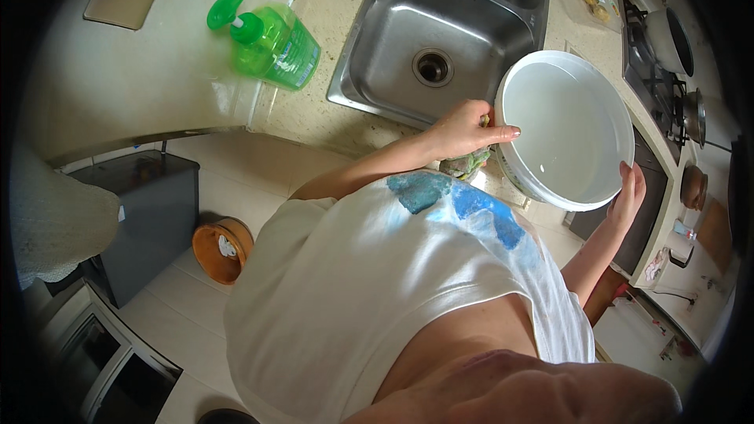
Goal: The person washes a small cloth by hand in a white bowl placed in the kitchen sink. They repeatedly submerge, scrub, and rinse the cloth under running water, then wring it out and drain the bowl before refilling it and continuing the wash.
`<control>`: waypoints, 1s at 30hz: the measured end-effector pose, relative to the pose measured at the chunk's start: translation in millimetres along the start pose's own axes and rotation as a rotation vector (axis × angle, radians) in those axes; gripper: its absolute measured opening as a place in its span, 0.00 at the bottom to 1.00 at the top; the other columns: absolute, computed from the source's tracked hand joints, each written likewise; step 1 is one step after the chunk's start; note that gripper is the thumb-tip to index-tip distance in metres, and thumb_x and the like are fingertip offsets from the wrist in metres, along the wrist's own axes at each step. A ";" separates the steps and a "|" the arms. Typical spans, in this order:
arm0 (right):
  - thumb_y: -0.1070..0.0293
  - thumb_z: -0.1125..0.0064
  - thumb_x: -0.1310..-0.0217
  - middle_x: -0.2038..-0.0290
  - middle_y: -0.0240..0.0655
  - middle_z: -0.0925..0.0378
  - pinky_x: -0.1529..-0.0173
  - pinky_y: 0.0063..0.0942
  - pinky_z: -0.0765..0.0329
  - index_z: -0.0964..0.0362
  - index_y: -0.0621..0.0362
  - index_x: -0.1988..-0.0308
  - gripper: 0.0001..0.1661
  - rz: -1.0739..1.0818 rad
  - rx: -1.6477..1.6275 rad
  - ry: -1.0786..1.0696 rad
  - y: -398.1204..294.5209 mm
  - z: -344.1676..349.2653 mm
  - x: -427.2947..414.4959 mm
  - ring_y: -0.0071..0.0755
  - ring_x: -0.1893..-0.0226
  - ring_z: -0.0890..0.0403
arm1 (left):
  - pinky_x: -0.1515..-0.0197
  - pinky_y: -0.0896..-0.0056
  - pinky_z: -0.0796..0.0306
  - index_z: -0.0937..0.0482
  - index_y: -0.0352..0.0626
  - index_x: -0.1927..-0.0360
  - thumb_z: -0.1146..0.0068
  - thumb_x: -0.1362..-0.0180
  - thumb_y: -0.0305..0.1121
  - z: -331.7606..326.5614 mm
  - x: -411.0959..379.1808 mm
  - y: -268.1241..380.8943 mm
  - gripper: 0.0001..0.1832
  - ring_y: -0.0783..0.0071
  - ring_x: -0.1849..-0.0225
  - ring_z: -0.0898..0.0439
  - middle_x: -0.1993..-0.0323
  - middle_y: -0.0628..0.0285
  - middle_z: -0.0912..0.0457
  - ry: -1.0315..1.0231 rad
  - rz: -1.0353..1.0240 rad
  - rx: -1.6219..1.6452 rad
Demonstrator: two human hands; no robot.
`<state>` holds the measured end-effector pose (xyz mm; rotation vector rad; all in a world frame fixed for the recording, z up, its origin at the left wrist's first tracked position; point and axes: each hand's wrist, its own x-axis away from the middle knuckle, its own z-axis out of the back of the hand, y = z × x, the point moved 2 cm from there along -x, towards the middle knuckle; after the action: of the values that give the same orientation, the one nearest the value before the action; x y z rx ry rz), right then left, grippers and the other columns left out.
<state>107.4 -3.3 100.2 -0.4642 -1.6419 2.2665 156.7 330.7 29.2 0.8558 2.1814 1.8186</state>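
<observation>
A round white plastic tub [565,129] is held between both hands near the right edge of the steel sink, its open top facing the camera. My left hand [462,132] grips its near left side, the thumb over the rim. Bunched beneath that hand is a green and yellow patterned cloth [468,165], partly hidden. My right hand [629,193] grips the tub's right rim, fingers at the outer side. The tub's inside looks glossy; whether it holds water I cannot tell. The sink basin [389,53] lies beyond my left hand, with its drain [433,67] showing.
On the counter left of the sink stands a green pump bottle [277,50]. A clear food package [595,3] lies between the sink and the gas stove [648,76], which bears pots. An orange-brown bucket [221,250] is on the floor near a dark cabinet [150,224].
</observation>
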 end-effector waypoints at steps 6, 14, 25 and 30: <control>0.68 0.46 0.44 0.67 0.33 0.24 0.57 0.20 0.34 0.28 0.68 0.62 0.14 0.001 0.009 -0.007 8.7 9.3 -1.6 0.21 0.65 0.27 | 0.84 0.78 0.32 0.29 0.30 0.72 0.41 0.48 0.43 -5.0 -4.7 -11.8 0.21 0.77 0.84 0.25 0.77 0.58 0.25 -0.077 0.028 0.047; 0.68 0.46 0.43 0.68 0.31 0.24 0.61 0.15 0.35 0.29 0.67 0.62 0.13 -0.011 0.095 -0.103 -0.2 -8.7 -10.2 0.17 0.66 0.28 | 0.83 0.77 0.32 0.29 0.28 0.68 0.43 0.47 0.42 -0.7 -2.1 -17.6 0.21 0.76 0.84 0.26 0.73 0.57 0.25 -0.049 0.082 0.179; 0.65 0.41 0.46 0.76 0.21 0.35 0.71 0.13 0.44 0.33 0.60 0.71 0.11 0.013 0.156 -0.087 -31.4 -26.3 -18.3 0.12 0.74 0.39 | 0.83 0.79 0.29 0.28 0.29 0.68 0.42 0.48 0.44 2.8 -5.7 -22.3 0.22 0.77 0.79 0.25 0.75 0.58 0.26 -0.037 0.071 0.075; 0.64 0.42 0.45 0.79 0.18 0.41 0.74 0.14 0.51 0.36 0.56 0.76 0.13 0.045 0.135 0.004 -30.8 -34.4 -20.5 0.10 0.77 0.44 | 0.83 0.78 0.29 0.28 0.29 0.69 0.41 0.49 0.43 2.8 -8.9 -23.7 0.22 0.79 0.78 0.27 0.76 0.60 0.27 -0.037 0.094 0.056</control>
<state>142.3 26.5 121.1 -0.4774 -1.4788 2.3882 157.8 326.2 4.2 1.0121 2.2147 1.7756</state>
